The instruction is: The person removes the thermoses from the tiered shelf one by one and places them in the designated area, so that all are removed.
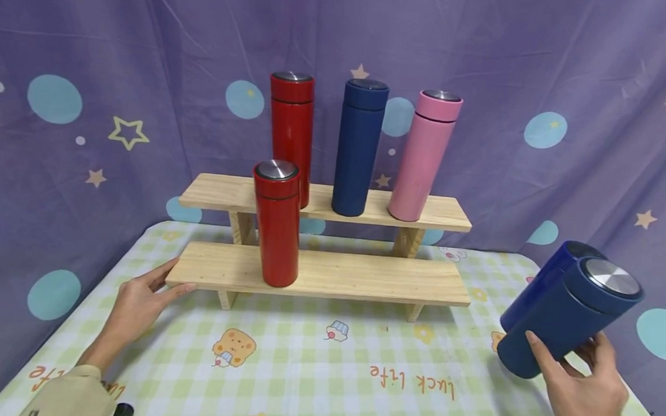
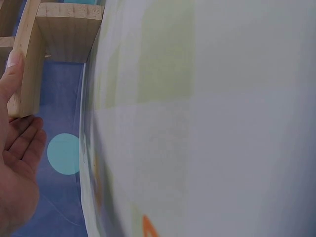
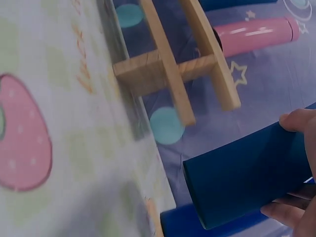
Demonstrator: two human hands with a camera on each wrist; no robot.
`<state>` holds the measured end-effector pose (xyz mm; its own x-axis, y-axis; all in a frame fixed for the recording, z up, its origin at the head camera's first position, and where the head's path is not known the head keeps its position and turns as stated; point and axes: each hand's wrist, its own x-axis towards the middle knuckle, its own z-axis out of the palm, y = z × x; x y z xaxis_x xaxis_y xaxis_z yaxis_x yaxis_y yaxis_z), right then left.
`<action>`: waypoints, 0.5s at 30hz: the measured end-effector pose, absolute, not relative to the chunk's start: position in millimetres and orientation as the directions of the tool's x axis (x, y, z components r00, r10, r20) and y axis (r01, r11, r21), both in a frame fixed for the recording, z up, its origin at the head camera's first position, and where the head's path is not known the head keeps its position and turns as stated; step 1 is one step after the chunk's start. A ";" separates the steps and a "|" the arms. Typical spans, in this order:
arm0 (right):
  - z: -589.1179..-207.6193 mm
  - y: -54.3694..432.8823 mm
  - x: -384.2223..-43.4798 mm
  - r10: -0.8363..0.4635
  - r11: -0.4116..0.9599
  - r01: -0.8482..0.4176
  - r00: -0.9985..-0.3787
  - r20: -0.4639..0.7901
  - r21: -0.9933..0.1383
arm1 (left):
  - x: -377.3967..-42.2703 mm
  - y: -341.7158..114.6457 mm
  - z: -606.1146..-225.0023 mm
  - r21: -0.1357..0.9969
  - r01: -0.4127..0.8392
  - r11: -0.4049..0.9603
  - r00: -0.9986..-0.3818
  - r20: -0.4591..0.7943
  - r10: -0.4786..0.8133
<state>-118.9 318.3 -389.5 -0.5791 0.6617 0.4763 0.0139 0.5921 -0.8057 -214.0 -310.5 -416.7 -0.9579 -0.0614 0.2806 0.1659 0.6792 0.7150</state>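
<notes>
My right hand (image 1: 587, 386) grips a dark blue thermos bottle (image 1: 562, 317) with a silver lid, tilted to the right; its base shows in the right wrist view. A brighter blue bottle (image 1: 547, 279) stands partly hidden behind it. At the left end of the lower tier of a wooden two-tier shelf (image 1: 363, 277), my left hand (image 1: 136, 305) holds the board, thumb on one face and fingers round the end. One red bottle (image 1: 278, 230) stands on that tier. On the upper tier are another red bottle (image 1: 291, 132), a dark blue bottle (image 1: 360, 153) and a pink bottle (image 1: 424, 159).
A green-and-white checked cloth (image 1: 303, 368) with printed cartoons covers the table. Behind it hangs a purple curtain (image 1: 167, 52) with stars and dots. The shelf's short legs (image 1: 414, 312) rest on the cloth.
</notes>
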 end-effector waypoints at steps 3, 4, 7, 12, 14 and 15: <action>-386.1 311.3 -118.8 0.635 0.598 -0.037 -0.588 0.501 -0.801 | -213.1 -310.7 -417.1 0.716 0.161 0.679 -0.959 0.277 -0.064; -385.1 309.1 -119.0 0.624 0.601 -0.052 -0.593 0.509 -0.798 | -212.8 -310.6 -417.2 0.715 0.160 0.681 -0.959 0.275 -0.064; -381.5 302.7 -121.3 0.578 0.623 -0.101 -0.609 0.543 -0.776 | -212.9 -310.7 -416.9 0.716 0.157 0.680 -0.961 0.270 -0.062; -374.8 291.1 -125.8 0.498 0.643 -0.183 -0.637 0.588 -0.743 | -214.3 -310.6 -416.5 0.714 0.158 0.682 -0.959 0.276 -0.067; -372.6 286.2 -127.3 0.479 0.642 -0.202 -0.649 0.592 -0.740 | -214.7 -310.6 -416.5 0.711 0.157 0.685 -0.958 0.277 -0.069; -371.7 284.0 -128.3 0.467 0.644 -0.211 -0.654 0.596 -0.736 | -214.9 -310.6 -416.4 0.709 0.156 0.688 -0.958 0.278 -0.070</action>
